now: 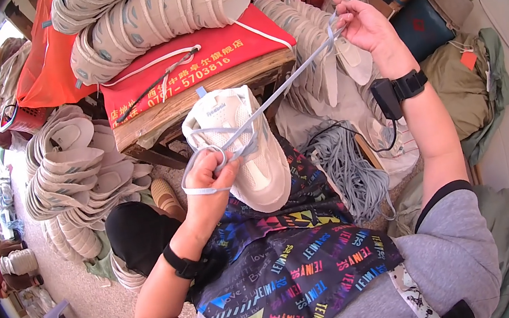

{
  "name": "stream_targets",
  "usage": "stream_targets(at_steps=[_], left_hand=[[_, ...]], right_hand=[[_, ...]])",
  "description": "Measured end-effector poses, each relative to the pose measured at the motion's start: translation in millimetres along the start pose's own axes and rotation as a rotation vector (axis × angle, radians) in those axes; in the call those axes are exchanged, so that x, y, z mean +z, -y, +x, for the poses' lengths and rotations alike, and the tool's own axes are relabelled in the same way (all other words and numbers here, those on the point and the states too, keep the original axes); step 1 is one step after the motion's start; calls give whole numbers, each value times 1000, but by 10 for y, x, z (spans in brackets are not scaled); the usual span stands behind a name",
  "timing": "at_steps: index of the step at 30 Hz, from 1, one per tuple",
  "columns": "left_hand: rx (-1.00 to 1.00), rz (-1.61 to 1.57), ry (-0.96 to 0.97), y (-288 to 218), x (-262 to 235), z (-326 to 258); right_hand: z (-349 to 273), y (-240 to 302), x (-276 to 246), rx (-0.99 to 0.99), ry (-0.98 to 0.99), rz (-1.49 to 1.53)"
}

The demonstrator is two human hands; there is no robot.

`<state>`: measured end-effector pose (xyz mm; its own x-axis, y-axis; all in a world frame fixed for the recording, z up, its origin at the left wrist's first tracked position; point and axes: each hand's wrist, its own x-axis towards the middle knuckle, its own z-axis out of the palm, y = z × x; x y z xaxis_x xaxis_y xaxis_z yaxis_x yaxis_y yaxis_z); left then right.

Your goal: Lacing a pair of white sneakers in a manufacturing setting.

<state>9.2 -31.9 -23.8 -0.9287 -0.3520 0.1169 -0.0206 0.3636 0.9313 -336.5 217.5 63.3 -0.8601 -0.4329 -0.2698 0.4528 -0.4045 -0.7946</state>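
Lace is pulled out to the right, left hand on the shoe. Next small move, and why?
Probably bring the right hand back toward the shoe: the grey lace already runs taut from the eyelets to that raised hand, while the left hand steadies the shoe and pinches a lace loop.

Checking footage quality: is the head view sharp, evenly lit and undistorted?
Head view: the shoe and both hands are sharp; daylight blows out the left edge; fisheye bending curves the wooden bench and darkens the corners; no motion blur on the right hand.
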Motion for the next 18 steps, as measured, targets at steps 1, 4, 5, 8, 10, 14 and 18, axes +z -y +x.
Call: stream_targets(at_steps=[1,4,5,8,10,14,18], left_hand=[[-14,26,98,-52,-63,-16],[-128,-88,204,-22,-178,-39],[-149,2,237,-14,-226,1],[-124,88,192,-12,-201,131],[88,406,-71,-56,-149,185],[-64,-130,-165,41,20,49],[-424,-596,-118,-52,-275,64]], right_hand=[[-1,6,-3,-1,-2,0],[-44,40,91,-3,-22,-62],[-56,53,151,-9,-64,-73],[83,309,-58,-19,17,-77],[146,553,-144,-88,32,-56],[71,935,-62,-323,-49,-116],[101,1005,-98,-342,-60,-58]])
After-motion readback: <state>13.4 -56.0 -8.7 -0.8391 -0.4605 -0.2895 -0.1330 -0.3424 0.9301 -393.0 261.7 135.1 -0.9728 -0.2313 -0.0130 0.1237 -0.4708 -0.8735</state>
